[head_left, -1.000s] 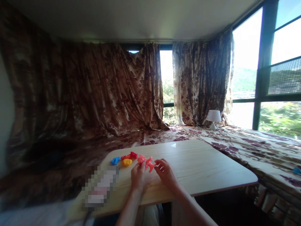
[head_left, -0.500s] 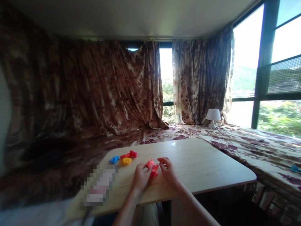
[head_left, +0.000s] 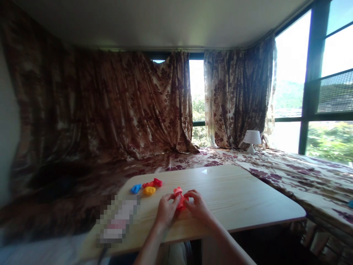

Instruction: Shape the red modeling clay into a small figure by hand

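Both my hands are on a crumpled, bright red-pink piece (head_left: 180,200) just above or on the table top; whether it is paper, cloth or clay I cannot make out. My left hand (head_left: 166,209) grips its left side between thumb and fingers. From the right, my right hand (head_left: 196,203) pinches its edge with thumb and fingertips. To the left of my hands lie similar crumpled pieces: a blue one (head_left: 136,188), a yellow one (head_left: 149,190) and a red one (head_left: 153,183).
The pale wooden table (head_left: 242,198) has rounded corners. A blurred-out, pixelated object (head_left: 118,221) lies at its left side. Behind stands a white lamp (head_left: 252,140) on a surface covered with flowered cloth (head_left: 275,173). Patterned curtains (head_left: 110,103) hang along the windows.
My right hand has moved left and closed on the red-pink piece; before, it was apart from it with fingers raised. My left hand keeps its grip. The view has shifted slightly.
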`<state>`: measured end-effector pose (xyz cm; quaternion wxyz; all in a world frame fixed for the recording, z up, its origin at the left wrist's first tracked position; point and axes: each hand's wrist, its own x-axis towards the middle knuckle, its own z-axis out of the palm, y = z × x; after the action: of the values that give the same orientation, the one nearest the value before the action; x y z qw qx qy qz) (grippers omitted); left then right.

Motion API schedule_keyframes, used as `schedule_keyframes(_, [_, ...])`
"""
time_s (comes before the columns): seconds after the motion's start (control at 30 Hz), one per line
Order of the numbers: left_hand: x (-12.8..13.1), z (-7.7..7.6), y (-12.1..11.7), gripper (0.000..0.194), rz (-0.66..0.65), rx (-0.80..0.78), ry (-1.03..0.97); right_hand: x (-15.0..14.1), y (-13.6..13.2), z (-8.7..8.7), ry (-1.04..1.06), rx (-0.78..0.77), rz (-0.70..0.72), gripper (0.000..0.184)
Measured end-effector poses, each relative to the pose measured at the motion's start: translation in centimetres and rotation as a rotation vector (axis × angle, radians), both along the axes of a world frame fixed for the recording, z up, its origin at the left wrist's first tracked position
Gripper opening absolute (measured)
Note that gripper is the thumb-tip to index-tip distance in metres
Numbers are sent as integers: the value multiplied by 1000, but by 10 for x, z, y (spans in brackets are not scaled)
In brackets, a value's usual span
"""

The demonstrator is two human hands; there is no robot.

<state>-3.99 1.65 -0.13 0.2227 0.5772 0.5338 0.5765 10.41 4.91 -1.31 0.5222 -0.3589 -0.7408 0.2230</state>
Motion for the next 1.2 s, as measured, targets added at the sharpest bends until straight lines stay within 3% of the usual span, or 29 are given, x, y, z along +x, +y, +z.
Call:
schedule_keyframes(0.23, [5, 2, 3, 27, 1, 11, -1, 0, -2, 1, -29, 30, -28, 8])
schedule_keyframes(0.47, [1, 3, -5, 29, 2, -27, -133, 0, -4, 3, -21, -26, -35, 18])
schedule_keyframes(0.87, [-2, -4, -1, 19, 46, 57, 65, 1, 1, -2, -4, -43, -29, 20])
schedule_keyframes(1.2, [-2, -4, 0, 13, 73, 104, 99, 0, 5, -5, 42, -50, -40, 19])
